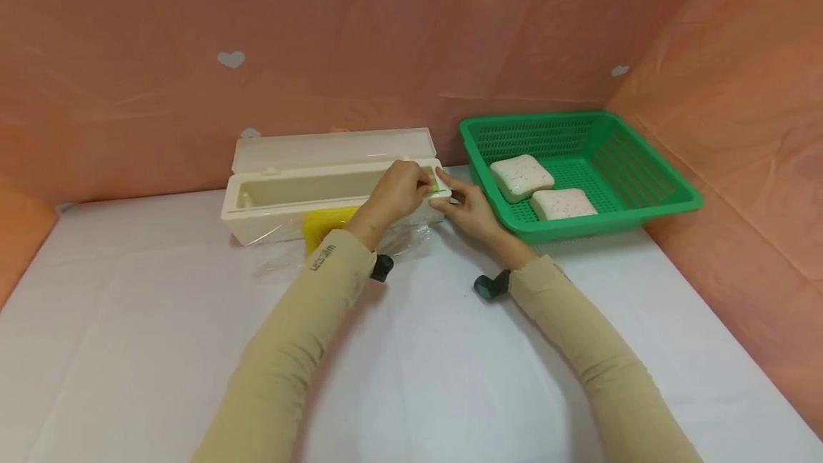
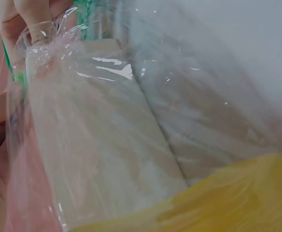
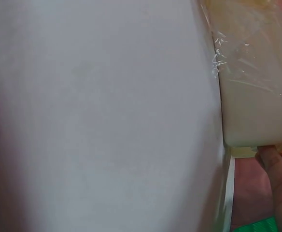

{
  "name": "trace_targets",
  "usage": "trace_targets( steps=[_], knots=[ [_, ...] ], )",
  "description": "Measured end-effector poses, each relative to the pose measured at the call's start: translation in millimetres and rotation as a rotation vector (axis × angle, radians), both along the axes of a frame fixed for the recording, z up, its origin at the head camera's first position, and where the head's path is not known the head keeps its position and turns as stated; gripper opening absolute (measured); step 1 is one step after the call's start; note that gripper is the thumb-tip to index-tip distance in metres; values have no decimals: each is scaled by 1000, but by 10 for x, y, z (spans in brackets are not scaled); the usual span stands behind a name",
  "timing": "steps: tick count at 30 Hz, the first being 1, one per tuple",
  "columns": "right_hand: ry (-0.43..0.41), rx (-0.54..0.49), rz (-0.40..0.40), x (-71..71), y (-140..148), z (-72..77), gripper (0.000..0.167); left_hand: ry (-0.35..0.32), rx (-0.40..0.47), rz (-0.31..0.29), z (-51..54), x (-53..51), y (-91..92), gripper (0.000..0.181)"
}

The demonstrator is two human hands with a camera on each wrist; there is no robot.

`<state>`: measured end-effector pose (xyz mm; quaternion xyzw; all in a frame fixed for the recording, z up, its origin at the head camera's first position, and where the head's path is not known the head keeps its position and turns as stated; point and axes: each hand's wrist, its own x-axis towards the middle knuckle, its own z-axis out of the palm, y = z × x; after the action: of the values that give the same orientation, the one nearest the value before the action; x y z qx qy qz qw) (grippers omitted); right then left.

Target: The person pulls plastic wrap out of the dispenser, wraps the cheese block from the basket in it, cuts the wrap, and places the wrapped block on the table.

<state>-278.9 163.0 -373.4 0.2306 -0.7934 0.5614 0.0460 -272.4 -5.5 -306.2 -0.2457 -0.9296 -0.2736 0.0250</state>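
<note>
A long cream cling film box (image 1: 283, 218) stands at the back of the table, its lid (image 1: 334, 147) raised and its trough exposed. My left hand (image 1: 400, 190) bends over the box's right end, fingers curled, pinching a small green piece (image 2: 20, 79) on the rim. At that same end, my right hand (image 1: 474, 211) grips the corner between thumb and index finger. Clear film (image 2: 131, 96) drapes down the box's front. A yellow piece (image 1: 324, 226) lies with the film, partly hidden by my left forearm.
To the right of the box stands a green basket (image 1: 669, 195) holding two white speckled blocks (image 1: 522, 174), one leaning near its front wall. Pink cloth (image 1: 386, 34) hangs behind. White cloth (image 1: 128, 320) covers the table.
</note>
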Motion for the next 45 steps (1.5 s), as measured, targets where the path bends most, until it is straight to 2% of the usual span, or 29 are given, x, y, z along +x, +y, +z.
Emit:
trace_targets(
  steps=[9,15,23,31,40,45],
  knots=[
    [10,-4,-3,6,-10,1,58,70,-74,-38,24,0,-58,13],
    [33,-6,-20,-12,19,-2,58,19,-46,-13,52,12,-184,14],
    [21,-5,-12,-1,4,-27,58,-47,-20,6,38,34,-322,16],
    [38,-15,-19,-3,20,-27,58,-49,-18,-3,62,49,-364,16],
    [32,-19,2,25,-5,-30,58,-73,-50,25,59,91,-447,19],
    [37,-20,4,19,-29,-32,58,-60,-64,27,80,119,-488,19]
  ],
)
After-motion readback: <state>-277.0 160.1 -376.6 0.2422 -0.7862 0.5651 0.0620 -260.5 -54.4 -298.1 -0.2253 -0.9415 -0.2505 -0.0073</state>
